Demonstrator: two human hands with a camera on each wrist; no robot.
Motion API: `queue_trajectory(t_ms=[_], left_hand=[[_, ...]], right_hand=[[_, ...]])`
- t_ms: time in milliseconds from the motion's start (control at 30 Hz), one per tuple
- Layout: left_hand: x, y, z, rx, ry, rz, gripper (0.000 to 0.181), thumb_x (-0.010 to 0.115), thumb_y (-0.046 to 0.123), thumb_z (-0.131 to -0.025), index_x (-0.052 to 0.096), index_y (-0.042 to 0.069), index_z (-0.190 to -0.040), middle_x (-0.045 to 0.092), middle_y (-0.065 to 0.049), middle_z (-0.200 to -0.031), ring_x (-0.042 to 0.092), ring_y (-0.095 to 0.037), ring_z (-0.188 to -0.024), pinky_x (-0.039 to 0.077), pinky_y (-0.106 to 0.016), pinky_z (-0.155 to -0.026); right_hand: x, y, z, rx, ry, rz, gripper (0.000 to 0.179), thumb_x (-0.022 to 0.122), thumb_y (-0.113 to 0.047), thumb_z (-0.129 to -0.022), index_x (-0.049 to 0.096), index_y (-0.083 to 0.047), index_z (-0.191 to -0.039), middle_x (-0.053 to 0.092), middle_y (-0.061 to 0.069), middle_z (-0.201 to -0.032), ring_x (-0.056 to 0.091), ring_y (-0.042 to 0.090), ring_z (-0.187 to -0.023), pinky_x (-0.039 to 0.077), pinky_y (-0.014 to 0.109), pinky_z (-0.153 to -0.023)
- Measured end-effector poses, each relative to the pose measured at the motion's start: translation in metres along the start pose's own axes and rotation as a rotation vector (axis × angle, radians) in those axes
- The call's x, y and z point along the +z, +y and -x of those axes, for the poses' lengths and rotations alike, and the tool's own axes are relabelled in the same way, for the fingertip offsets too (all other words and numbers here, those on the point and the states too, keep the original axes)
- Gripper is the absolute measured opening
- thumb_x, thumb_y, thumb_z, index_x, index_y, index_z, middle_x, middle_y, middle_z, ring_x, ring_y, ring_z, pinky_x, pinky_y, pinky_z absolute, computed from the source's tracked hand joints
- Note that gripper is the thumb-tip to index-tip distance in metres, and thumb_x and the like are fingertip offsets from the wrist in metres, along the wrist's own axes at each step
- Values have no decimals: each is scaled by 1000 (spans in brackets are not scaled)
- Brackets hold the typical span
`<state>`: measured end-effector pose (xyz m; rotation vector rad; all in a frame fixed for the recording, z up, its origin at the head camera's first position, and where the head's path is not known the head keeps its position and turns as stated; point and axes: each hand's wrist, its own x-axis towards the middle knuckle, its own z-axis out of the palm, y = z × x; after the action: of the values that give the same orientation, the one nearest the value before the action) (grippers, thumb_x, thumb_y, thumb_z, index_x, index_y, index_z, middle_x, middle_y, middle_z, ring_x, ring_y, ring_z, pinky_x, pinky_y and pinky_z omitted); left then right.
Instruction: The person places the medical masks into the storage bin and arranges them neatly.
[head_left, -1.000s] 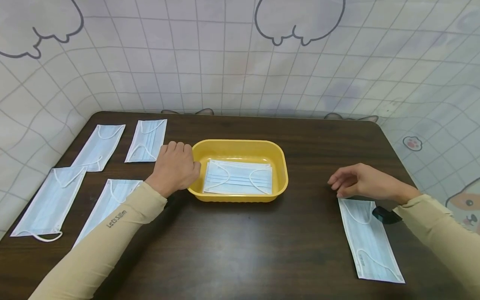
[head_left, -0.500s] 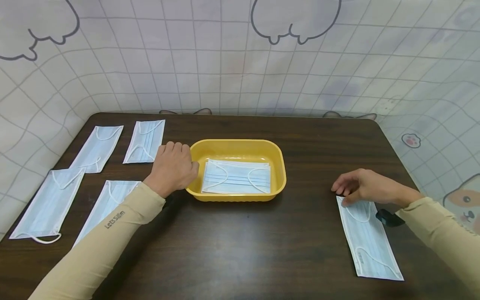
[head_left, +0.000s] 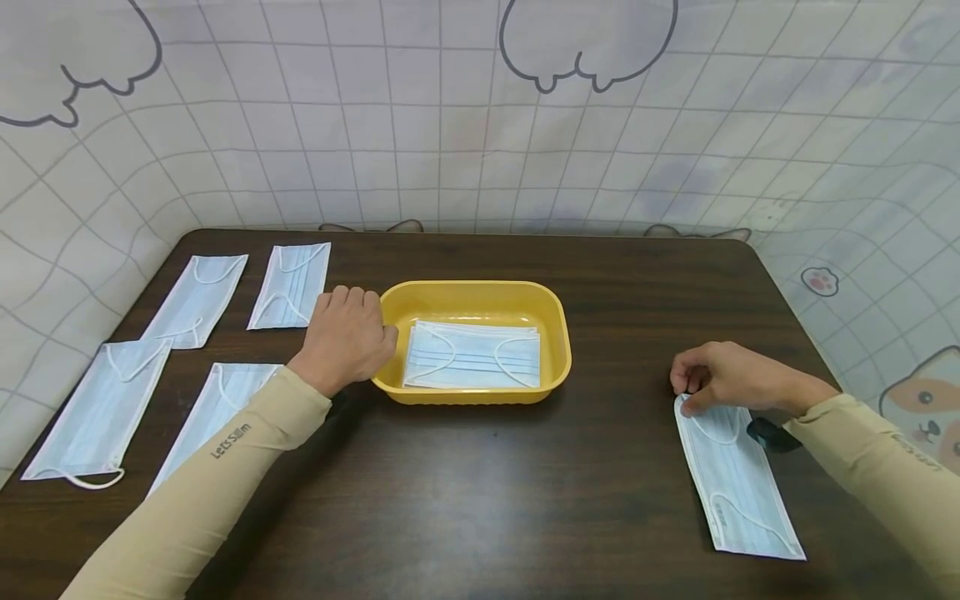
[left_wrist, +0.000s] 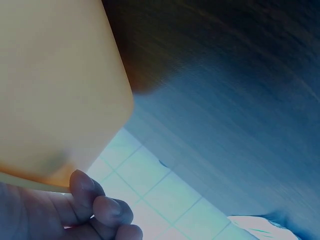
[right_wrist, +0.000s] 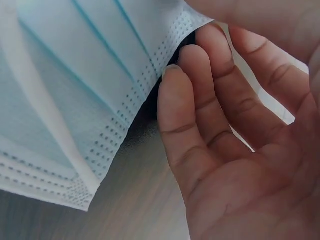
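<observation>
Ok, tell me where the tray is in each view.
Head: the tray is near the middle, the left hand at its left end.
Left wrist: it fills the upper left, cut off by the picture's edge.
Right wrist: not in it.
Shared landmark: the table, visible in all three.

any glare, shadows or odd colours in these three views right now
Head view: soft glare on the table, dark shadow alongside the left sleeve; left wrist view: bluish cast over the wood, tub pale and soft; right wrist view: dotted edge of the mask crisp.
</observation>
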<state>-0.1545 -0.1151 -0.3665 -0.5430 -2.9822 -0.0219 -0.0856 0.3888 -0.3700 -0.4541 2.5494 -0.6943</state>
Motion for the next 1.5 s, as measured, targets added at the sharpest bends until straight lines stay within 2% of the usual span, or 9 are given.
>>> queue_trajectory(t_ms=[100,300,467,600,833,1067,1300,1433,1500], left_hand=[[0,0,0,1,5,0,29,45,23,-95,47,4,-73,46,-11,-72,44,-30,-72,35,-38,-68],[1,0,0,-1,3,0,29,45,23,-95,47,4,-74,46,-11,-72,43,-29,-72,35,-38,-68],[0,0,0,-3,-4,-5,29,44,24,-95,48,3,-75,46,-11,-73,43,-29,-73,36,-39,-70],[1,0,-1,-7,-16,-11,30,43,25,-96,48,3,-76,46,-11,-74,43,-30,-75,37,-40,-71],[1,0,-1,-15,-32,-12,30,43,26,-96,49,3,-79,48,-11,-76,45,-30,-77,39,-41,-73],[0,1,-1,-10,-28,-15,30,44,26,-96,49,2,-78,48,-11,-75,45,-30,-76,38,-40,-72],[0,0,-2,-5,-14,-13,30,44,25,-96,49,2,-78,48,-11,-75,45,-30,-75,38,-40,-71],[1,0,-2,-4,-7,-16,30,44,25,-96,49,3,-76,47,-11,-74,44,-30,-74,38,-40,-70],[1,0,-1,-4,-6,-15,30,44,25,-95,49,3,-76,47,-11,-73,44,-30,-74,37,-39,-70]], right_hand=[[0,0,-1,-3,-1,-10,25,88,-21,-79,64,-17,-88,61,-3,-80,56,6,-71,48,25,-63],[1,-1,-1,-27,-2,-18,22,85,-22,-83,71,-16,-99,60,-4,-83,53,2,-72,45,23,-63],[-1,-2,-1,-32,-1,10,11,82,-23,-87,73,-19,-92,58,-7,-81,51,2,-72,42,22,-62],[-1,-4,-2,-25,5,6,10,80,-22,-89,70,-21,-89,57,-7,-79,52,3,-71,42,22,-60],[0,-5,-2,0,38,14,9,72,-16,-93,64,-18,-92,59,-3,-88,54,6,-78,44,24,-65],[-1,-4,-2,4,37,-18,10,66,-9,-94,58,-15,-94,56,-1,-88,53,8,-79,41,26,-66],[-4,-2,-1,-19,31,-53,18,68,-5,-91,63,-13,-107,66,-1,-91,55,5,-78,43,23,-68],[-6,-3,0,-31,18,-86,26,78,-11,-87,68,-13,-112,68,1,-100,55,5,-79,47,23,-67],[-6,-3,0,-28,2,-110,31,82,-14,-85,69,-13,-114,67,3,-99,55,5,-77,48,24,-65]])
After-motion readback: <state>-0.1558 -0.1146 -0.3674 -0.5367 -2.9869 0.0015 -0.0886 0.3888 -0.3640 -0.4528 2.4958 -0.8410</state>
